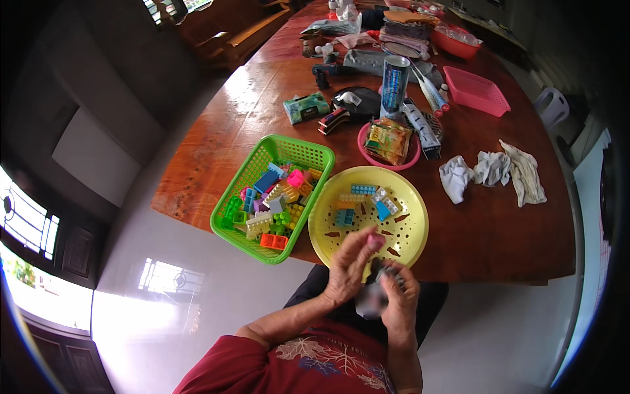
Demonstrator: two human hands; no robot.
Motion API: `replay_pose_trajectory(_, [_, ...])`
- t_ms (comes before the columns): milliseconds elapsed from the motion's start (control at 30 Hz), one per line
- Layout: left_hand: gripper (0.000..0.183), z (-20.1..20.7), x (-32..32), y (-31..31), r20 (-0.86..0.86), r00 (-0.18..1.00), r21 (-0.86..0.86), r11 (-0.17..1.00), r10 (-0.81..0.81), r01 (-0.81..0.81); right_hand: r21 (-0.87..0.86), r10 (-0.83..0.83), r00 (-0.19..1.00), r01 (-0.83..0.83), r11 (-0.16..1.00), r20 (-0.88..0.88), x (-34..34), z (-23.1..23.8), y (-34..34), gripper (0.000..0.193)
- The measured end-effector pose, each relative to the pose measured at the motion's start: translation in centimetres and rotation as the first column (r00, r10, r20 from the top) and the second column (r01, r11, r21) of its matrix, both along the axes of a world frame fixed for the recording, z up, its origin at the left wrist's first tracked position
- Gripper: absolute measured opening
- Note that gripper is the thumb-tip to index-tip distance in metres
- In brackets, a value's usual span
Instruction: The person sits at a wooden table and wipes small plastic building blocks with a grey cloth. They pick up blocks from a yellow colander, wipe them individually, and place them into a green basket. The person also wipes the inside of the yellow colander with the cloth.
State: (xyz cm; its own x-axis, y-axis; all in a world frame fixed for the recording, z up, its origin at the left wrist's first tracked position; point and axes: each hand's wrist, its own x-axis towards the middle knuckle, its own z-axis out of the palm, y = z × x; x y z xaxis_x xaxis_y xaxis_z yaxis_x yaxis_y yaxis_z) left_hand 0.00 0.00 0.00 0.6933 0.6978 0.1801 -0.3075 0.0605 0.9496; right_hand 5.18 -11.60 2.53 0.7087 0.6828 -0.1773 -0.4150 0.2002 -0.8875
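Over the near rim of a yellow colander, my left hand is closed on a small pink toy block, its shape partly covered by the fingers. Just right of it and lower, my right hand grips a bunched grey cloth, which looks blurred. Inside the colander lie a light-blue brick, a teal block and a white-and-blue block. To the left stands a green basket heaped with several colourful toy bricks.
Behind the colander is a pink bowl of packets, beside a tall blue can. White cloths lie at the right. A pink basket, a tissue pack and a power drill sit farther back.
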Motion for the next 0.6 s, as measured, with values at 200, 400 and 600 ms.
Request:
replay_pose_trajectory(200, [0.031, 2.3, -2.7, 9.7, -0.111, 0.883, 0.545, 0.771, 0.456, -0.330, 0.008, -0.008, 0.990, 0.007, 1.000, 0.144, -0.6, -1.5, -1.1, 0.017])
replay_pose_trajectory(400, [0.027, 1.8, -4.1, 15.5, -0.106, 0.649, 0.944, 0.281, 0.754, -0.173, 0.042, -0.087, 0.992, 0.084, 0.996, 0.088, 0.3, -0.7, -2.4, 0.016])
replay_pose_trajectory(600, [0.026, 2.1, 0.3, 11.4, -0.438, 0.753, 0.895, 0.321, 0.492, 0.311, 0.068, -0.160, 0.985, 0.155, 0.986, 0.068, 0.8, -0.9, -3.7, 0.017])
